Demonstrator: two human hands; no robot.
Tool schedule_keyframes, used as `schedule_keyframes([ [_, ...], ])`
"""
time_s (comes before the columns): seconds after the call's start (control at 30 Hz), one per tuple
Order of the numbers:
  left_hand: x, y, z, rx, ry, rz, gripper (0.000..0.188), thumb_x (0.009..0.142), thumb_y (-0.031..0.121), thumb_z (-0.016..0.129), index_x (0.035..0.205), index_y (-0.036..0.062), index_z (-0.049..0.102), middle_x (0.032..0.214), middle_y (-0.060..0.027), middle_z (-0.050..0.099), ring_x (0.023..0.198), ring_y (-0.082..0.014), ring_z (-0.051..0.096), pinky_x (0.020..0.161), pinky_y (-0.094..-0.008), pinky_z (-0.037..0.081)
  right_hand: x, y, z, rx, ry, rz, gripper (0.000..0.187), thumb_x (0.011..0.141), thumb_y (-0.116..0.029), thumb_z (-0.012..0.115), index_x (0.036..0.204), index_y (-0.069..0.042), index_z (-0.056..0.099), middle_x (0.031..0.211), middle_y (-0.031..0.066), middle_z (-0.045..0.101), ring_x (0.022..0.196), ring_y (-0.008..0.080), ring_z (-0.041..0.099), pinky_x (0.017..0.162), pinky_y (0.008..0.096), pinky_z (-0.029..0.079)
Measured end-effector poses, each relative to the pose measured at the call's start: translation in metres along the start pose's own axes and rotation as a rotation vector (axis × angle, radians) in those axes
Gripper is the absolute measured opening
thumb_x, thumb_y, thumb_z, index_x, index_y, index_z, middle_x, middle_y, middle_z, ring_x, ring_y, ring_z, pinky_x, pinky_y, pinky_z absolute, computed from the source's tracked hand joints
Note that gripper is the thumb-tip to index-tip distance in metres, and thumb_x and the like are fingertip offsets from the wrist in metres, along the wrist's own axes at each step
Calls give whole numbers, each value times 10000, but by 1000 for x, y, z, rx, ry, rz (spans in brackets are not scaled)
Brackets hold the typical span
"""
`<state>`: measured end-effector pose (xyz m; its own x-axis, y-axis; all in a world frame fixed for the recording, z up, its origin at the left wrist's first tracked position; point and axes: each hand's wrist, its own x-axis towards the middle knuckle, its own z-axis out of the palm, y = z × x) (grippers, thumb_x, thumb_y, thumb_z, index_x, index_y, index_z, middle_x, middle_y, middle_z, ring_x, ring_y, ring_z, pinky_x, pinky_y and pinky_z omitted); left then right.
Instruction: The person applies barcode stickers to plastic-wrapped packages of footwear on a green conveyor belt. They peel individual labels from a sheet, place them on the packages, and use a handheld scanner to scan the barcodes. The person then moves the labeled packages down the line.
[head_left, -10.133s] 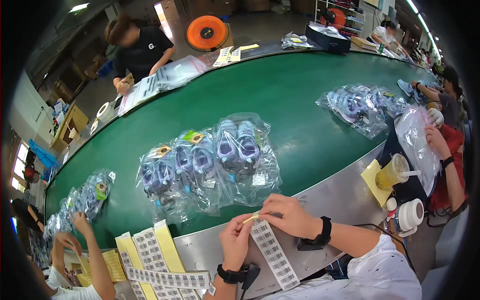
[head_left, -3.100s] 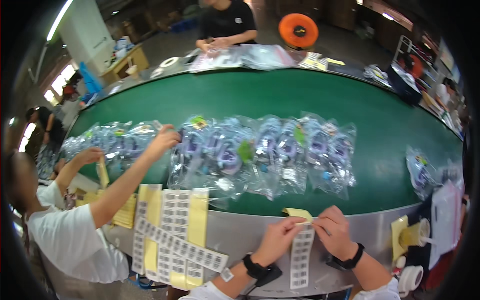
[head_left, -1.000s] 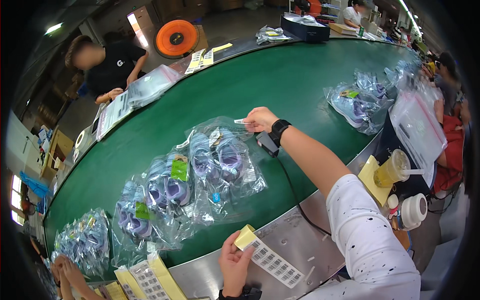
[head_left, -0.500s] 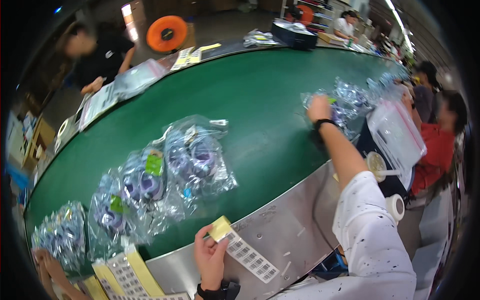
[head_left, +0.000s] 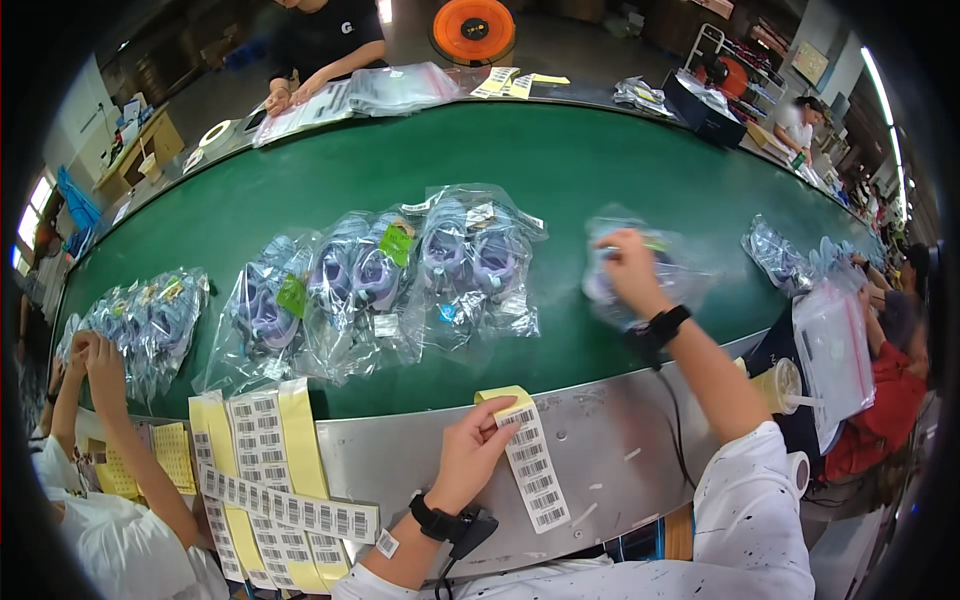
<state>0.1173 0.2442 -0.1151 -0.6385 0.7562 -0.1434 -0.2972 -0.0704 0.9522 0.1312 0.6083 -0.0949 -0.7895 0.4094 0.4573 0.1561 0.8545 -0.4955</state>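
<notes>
My left hand (head_left: 468,455) pinches the top of a strip of white barcode labels (head_left: 537,470) on yellow backing, over the metal edge of the green belt. Out over the belt, my right hand (head_left: 634,272) grips the top of a clear plastic bag of blue-purple shoes (head_left: 612,288). That bag is smeared by motion. Left of it lie more bagged shoes: one pair (head_left: 470,255) with a small blue sticker, and two bags (head_left: 358,275) (head_left: 270,305) with green stickers. More label strips (head_left: 262,450) overlap on the metal edge left of my left hand.
Another person's hands (head_left: 95,355) touch bagged shoes (head_left: 160,320) at the left. Further bagged shoes (head_left: 778,255) lie at the right, beside a stack of clear bags (head_left: 835,350) and a drink cup (head_left: 778,385). Across the belt (head_left: 560,150), a person handles flat bags (head_left: 405,90).
My right hand has drawn a bag of shoes leftward, away from the group at the right. My left hand still holds the label strip. The view has turned toward the left.
</notes>
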Motion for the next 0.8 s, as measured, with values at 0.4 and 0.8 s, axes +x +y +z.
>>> schedule_keyframes([
  [0.4,-1,11,-4,-68,80,80,263,899,-7,595,1159,-43,591,1022,-85,680,921,-92,633,780,-207,499,-93,-180,-2,439,-415,-160,106,779,-38,711,879,-13,687,868,91,633,744,213,619,675,295,483],
  [0.8,-4,12,-3,180,-24,15,297,887,16,611,1182,-5,588,987,-86,692,863,-95,650,731,-224,506,-118,-168,-8,593,-392,53,88,794,-32,677,870,7,653,906,106,605,800,220,607,710,297,481],
])
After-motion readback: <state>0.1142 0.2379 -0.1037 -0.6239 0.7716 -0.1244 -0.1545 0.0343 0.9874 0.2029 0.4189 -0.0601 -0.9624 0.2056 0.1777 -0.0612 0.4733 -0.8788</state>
